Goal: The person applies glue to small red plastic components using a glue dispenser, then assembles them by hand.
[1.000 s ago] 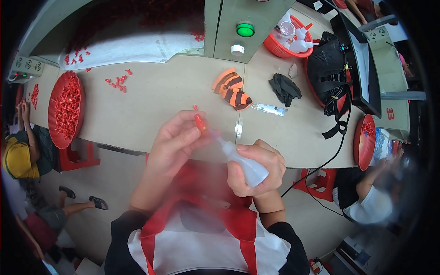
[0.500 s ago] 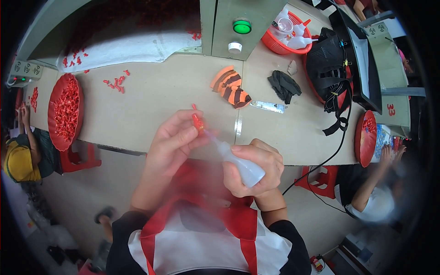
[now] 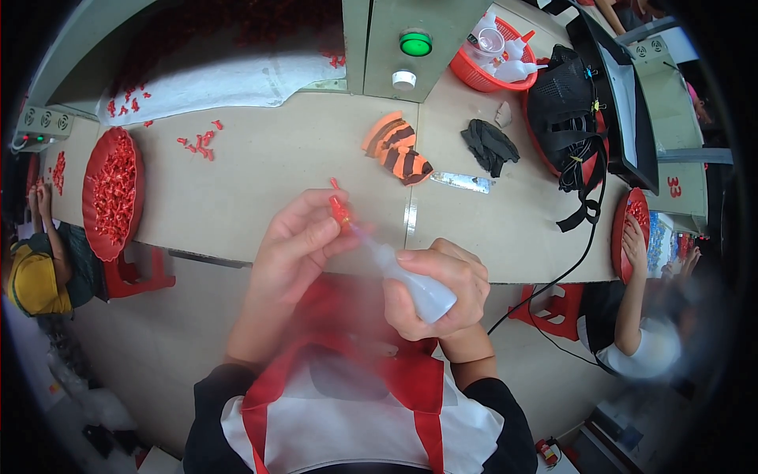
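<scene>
Between the thumb and fingers of my left hand [image 3: 294, 241] is a small red plastic piece [image 3: 339, 212], held above the table's front edge. My right hand [image 3: 448, 286] is wrapped round a translucent squeeze bottle [image 3: 422, 288], tilted with its thin nozzle pointing up and left. The nozzle tip meets the red piece or lies very near it; blur hides the exact contact. Several similar red pieces [image 3: 201, 144] lie loose on the table to the left. A red oval tray [image 3: 136, 189] at far left is heaped with more of them.
Beyond my hands lie a striped orange cloth [image 3: 399, 150], a flat blade [image 3: 462, 182] and a black rag [image 3: 489, 148]. A red basket [image 3: 466, 75] of bottles and a black mesh bag [image 3: 560, 118] stand back right. A cable [image 3: 580, 257] hangs over the table edge. Co-workers sit at both sides.
My hands, the red piece and the bottle hold nearly the same pose. At right, a co-worker's hand has moved onto the red tray there.
</scene>
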The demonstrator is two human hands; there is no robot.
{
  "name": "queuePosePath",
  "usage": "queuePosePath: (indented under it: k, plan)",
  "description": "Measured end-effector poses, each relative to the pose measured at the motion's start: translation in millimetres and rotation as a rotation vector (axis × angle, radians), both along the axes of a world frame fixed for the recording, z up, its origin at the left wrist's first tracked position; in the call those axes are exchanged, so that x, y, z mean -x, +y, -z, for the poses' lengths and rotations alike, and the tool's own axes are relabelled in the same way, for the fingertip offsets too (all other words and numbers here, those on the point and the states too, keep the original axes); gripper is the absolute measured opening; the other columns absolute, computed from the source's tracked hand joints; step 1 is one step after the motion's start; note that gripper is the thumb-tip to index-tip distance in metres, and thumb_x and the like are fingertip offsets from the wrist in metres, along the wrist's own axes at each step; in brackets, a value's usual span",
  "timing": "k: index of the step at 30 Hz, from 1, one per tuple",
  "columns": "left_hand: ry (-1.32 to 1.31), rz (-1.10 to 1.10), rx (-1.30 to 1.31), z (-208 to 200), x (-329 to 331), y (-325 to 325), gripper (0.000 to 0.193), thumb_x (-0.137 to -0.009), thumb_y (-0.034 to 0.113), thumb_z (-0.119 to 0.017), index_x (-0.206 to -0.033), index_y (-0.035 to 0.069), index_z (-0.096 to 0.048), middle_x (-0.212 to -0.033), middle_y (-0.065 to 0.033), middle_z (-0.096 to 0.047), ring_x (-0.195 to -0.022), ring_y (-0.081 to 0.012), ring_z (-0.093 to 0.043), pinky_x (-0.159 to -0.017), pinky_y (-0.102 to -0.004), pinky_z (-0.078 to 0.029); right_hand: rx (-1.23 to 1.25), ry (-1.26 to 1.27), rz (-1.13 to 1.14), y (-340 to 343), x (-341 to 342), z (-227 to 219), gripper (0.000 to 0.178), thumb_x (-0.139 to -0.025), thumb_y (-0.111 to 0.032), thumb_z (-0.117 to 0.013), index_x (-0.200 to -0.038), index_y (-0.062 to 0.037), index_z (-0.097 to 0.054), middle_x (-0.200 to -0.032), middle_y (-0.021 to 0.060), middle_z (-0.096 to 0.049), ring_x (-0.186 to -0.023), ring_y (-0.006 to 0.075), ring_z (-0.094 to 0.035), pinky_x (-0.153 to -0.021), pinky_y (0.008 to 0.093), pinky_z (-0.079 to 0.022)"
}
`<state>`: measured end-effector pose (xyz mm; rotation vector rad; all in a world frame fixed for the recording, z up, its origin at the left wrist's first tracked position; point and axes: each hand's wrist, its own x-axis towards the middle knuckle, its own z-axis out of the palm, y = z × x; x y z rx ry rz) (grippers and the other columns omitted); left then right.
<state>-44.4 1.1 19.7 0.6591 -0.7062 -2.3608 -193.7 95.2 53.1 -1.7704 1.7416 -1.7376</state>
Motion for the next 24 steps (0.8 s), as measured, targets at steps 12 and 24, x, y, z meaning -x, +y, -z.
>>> queuePosePath:
  k: [12,24]
  plan:
    - [-0.012,-0.011,0.012,0.6,-1.5,-1.0,0.028,-0.086,0.005,-0.053,-0.113,0.001,-0.05,-0.099,-0.0149,-0.053,-0.097,-0.0295,-0.059,-0.078,-0.0289,-0.055,-0.001,-0.005,0.004,-1.5,0.5,0.7,0.035,-0.056,-0.008,-0.072,-0.088,-0.01,-0.061,-0.057,0.003,-0.053,-0.045,0.0174,-0.051,-0.042,0.0243,-0.04]
    - [-0.026,-0.004,0.032,-1.4,-1.0,-1.2,0.027,-0.086,0.005,-0.053,-0.112,0.002,-0.051,-0.1,-0.0149,-0.054,-0.097,-0.0294,-0.059,-0.078,-0.0293,-0.054,0.003,-0.011,0.007,-1.3,-0.2,-0.8,0.034,-0.054,-0.011,-0.073,-0.087,-0.0125,-0.061,-0.055,0.0017,-0.05,-0.044,0.0163,-0.049,-0.041,0.0243,-0.039]
